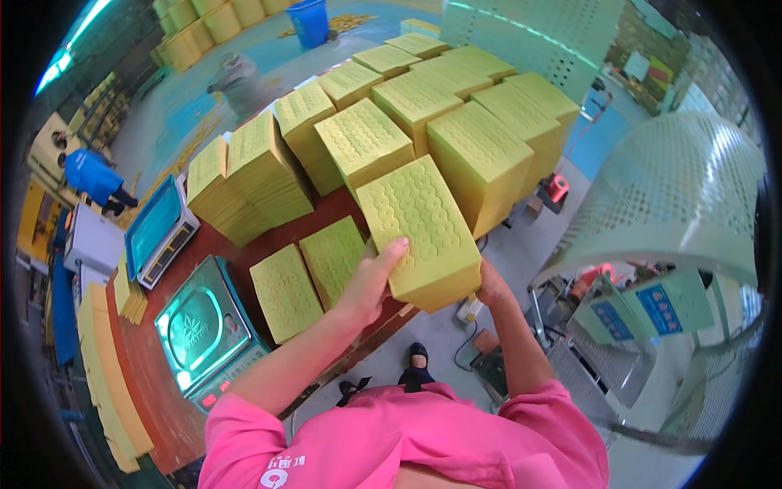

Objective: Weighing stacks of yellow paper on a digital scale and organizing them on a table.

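Observation:
Between my two hands is a thick stack of yellow embossed paper [423, 220], with rows of coin-like rings pressed into its top sheet. My left hand [376, 277] is closed on its near left side, the thumb lying over the top edge. Around the lower right side my right hand [490, 284] grips it, its fingers mostly hidden behind the stack. Two lower yellow paper stacks [287, 292] lie on the red-brown table [163, 359] left of my left hand. Just beyond the held stack stands a taller paper stack [364, 138].
Several tall yellow paper stacks [481, 151] fill the table's far side. A scale with a shiny steel plate [202, 322] and another scale [159, 232] stand at left. Right are a perforated curved guard [660, 196] and machinery. A person in blue [94, 175] is far left.

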Motion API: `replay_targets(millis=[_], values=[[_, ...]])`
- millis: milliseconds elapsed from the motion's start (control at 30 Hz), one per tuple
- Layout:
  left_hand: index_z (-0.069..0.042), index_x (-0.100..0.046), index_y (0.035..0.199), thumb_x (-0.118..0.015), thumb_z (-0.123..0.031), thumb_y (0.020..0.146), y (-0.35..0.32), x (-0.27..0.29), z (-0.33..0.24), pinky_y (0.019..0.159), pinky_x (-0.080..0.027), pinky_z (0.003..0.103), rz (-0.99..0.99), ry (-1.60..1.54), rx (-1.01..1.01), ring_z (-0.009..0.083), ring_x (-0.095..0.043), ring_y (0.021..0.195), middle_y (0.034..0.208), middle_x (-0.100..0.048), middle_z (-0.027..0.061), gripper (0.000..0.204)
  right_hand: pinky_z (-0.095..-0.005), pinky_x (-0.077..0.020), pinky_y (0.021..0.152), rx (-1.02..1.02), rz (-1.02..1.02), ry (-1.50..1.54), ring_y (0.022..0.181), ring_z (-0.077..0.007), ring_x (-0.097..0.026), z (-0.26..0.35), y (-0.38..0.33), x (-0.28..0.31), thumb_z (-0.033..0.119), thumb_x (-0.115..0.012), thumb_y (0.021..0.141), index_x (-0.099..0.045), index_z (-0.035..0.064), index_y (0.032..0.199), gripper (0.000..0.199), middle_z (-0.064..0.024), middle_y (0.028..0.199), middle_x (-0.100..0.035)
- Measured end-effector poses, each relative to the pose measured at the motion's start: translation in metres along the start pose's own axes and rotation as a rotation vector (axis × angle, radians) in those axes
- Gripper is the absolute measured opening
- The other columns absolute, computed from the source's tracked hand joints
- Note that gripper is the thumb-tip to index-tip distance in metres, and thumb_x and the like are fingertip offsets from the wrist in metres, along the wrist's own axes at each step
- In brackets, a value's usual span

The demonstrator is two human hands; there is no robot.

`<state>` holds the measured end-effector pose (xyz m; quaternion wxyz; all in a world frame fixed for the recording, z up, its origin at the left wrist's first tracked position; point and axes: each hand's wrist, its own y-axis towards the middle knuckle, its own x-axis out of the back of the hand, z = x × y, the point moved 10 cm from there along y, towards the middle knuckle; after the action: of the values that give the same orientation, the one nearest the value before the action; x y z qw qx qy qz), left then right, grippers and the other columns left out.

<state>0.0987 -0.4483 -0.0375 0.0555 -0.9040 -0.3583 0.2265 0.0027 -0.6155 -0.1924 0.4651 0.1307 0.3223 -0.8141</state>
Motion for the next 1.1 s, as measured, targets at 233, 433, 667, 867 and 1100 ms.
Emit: replay_targets(millis=[233,433,667,867,1100], values=[[-0.008,-0.039,0.143,-0.064,-0.044,0.091,0.034,0.001,0.005,0.093,-0.053,0.040,-0.179,-0.056,-0.022,0.0196,-0.061,0.112,0.128,-0.057,0.0093,0.067,-0.0324,-0.0518,0.081,0.190,-0.389,0.101,0.102,-0.0184,-0.064,-0.008,0.040,0.071,0.038,-0.058,0.097,-0.061,0.0022,0.123,0.044,-0.0068,0.116,-0.066],[-0.003,-0.040,0.143,-0.071,-0.035,0.087,0.038,-0.013,-0.010,0.105,-0.042,0.037,-0.226,0.023,-0.327,0.0225,-0.052,0.122,0.135,-0.053,0.0133,0.071,-0.0440,-0.0489,0.086,-0.083,-0.120,0.138,0.112,-0.0263,-0.060,-0.034,-0.043,0.026,0.051,-0.045,0.100,-0.051,0.0135,0.136,0.052,-0.0065,0.128,-0.059],[0.010,-0.022,0.149,-0.070,-0.048,0.082,0.047,0.015,0.005,0.118,-0.023,0.042,-0.478,0.239,-0.295,0.0405,-0.027,0.143,0.150,-0.030,0.0312,0.101,-0.0282,-0.0484,0.086,-0.047,0.103,-0.027,0.100,-0.0175,-0.060,-0.031,-0.010,0.020,0.038,-0.048,0.104,-0.053,0.0052,0.129,0.042,-0.0049,0.117,-0.062],[0.015,-0.016,0.148,-0.070,-0.051,0.081,0.045,0.013,-0.002,0.118,-0.024,0.043,-0.469,0.277,-0.199,0.0421,-0.024,0.144,0.151,-0.026,0.0339,0.109,-0.0294,-0.0506,0.091,-0.047,0.037,0.048,0.100,-0.0204,-0.060,-0.028,-0.003,0.008,0.040,-0.052,0.102,-0.052,0.0009,0.128,0.047,-0.0078,0.117,-0.060],[0.009,-0.032,0.143,-0.066,-0.044,0.086,0.040,0.001,-0.011,0.111,-0.034,0.041,-0.344,0.171,-0.411,0.0385,-0.043,0.132,0.139,-0.044,0.0289,0.085,-0.0380,-0.0466,0.100,-0.011,0.075,0.066,0.106,-0.0260,-0.059,-0.043,-0.001,0.027,0.046,-0.056,0.098,-0.057,0.0044,0.123,0.048,-0.0109,0.118,-0.060]])
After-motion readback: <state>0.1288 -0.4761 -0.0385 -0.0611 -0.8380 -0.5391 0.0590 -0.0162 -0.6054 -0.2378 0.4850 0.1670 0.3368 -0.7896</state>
